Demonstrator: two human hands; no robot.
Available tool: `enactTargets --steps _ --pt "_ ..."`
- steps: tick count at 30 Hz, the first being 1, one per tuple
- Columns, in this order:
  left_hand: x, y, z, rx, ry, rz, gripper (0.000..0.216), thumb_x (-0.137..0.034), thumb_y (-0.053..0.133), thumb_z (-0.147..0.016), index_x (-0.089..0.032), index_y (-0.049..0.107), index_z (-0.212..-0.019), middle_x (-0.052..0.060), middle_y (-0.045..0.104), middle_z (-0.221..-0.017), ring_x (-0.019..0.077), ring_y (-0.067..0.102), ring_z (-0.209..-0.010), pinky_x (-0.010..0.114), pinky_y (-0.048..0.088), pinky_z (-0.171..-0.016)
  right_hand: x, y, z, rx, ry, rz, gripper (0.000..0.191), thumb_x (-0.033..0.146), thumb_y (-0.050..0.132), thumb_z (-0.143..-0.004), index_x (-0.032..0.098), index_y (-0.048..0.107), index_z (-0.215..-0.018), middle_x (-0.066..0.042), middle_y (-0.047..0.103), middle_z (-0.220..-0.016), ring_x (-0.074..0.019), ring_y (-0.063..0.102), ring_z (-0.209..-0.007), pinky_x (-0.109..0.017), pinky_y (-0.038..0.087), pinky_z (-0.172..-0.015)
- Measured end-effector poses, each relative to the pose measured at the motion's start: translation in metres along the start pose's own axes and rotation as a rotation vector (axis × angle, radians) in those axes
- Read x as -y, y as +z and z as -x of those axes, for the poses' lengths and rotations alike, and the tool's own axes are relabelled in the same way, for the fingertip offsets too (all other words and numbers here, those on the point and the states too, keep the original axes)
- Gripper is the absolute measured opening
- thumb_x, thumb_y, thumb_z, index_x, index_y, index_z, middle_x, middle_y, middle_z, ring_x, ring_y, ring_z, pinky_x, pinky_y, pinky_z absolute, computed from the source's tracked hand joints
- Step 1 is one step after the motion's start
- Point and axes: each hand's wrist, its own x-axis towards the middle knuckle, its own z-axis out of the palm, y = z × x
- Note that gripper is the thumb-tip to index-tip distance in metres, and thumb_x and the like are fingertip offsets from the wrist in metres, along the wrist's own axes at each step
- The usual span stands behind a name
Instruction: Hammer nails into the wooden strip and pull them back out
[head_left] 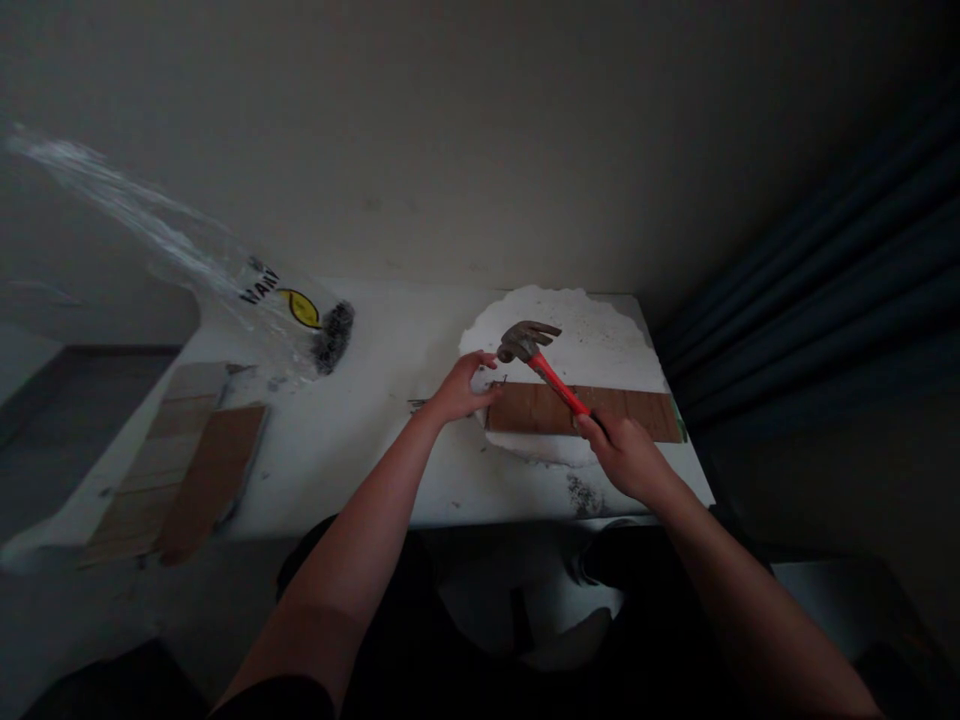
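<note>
Hammer [541, 362] w/ red handle is clamped in R hand [626, 455]; fingers wrapped tight round the lower end of the handle; handle slants up and to the left; grey claw head hangs in the air just above the left end of the board [630, 408], not touching it.

L hand [463, 392] sits at that same left end of the board, right under the hammer head; fingers curled, tips close together by the board's corner; sth tiny and dark at the fingertips, too small to tell what; can't tell whether the hand pinches anything or just rests there.

Board is brown, long, lying flat across a white foam [592, 330] sheet w/ ragged edge; foam lies on the right part of a white table [360, 440]; dark specks on the tabletop near the front edge, below R hand.

Far left of table: clear plastic bag [285, 315] w/ yellow mark and black lettering, dark clump in its bottom end; bag tilted, mouth end up to the left. In front of it, planks [187, 450] stacked flat near the table's left edge, well apart from both hands. Dark curtain [825, 300] on the right; plain wall [450, 150] behind.
</note>
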Motion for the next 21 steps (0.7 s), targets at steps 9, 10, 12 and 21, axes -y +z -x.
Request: enactTargets --steps 9,10,12,21 --pt "0.015 -0.002 -0.003 0.137 0.063 -0.042 0.033 -0.032 0.083 -0.063 -0.022 0.067 -0.09 0.012 0.059 -0.13 0.0352 0.041 -0.138 0.058 0.027 -0.117 -0.001 0.009 0.001 0.051 -0.032 0.002 0.045 0.048 0.032 -0.102 0.02 0.062 -0.084 -0.008 0.071 -0.079 -0.0212 0.067 -0.075 -0.029 0.037 -0.066" --pt "0.015 -0.002 -0.003 0.139 0.069 -0.03 0.034 -0.032 0.083 -0.063 -0.022 0.066 -0.091 0.012 0.059 -0.13 0.0343 0.041 -0.138 0.058 0.027 -0.117 0.0 0.009 0.002 0.044 -0.035 -0.015 0.045 0.049 0.031 -0.102 0.02 0.061 -0.085 -0.008 0.071 -0.078 -0.0208 0.067 -0.074 -0.029 0.037 -0.066" --pt "0.014 -0.003 -0.003 0.133 0.064 -0.017 0.035 -0.032 0.083 -0.064 -0.022 0.067 -0.092 0.012 0.058 -0.131 0.0336 0.04 -0.139 0.058 0.026 -0.117 0.0 0.008 0.004 0.024 -0.035 -0.037 0.045 0.05 0.03 -0.102 0.02 0.06 -0.086 -0.007 0.07 -0.077 -0.0203 0.066 -0.072 -0.029 0.037 -0.065" --pt "0.013 -0.003 -0.002 0.156 0.024 -0.038 0.029 -0.034 0.081 -0.066 -0.022 0.067 -0.088 0.012 0.055 -0.138 0.0378 0.033 -0.143 0.063 0.026 -0.117 -0.007 0.016 -0.003 0.076 0.026 0.053 0.045 0.048 0.031 -0.102 0.02 0.06 -0.081 -0.009 0.071 -0.079 -0.0215 0.066 -0.076 -0.029 0.036 -0.066"
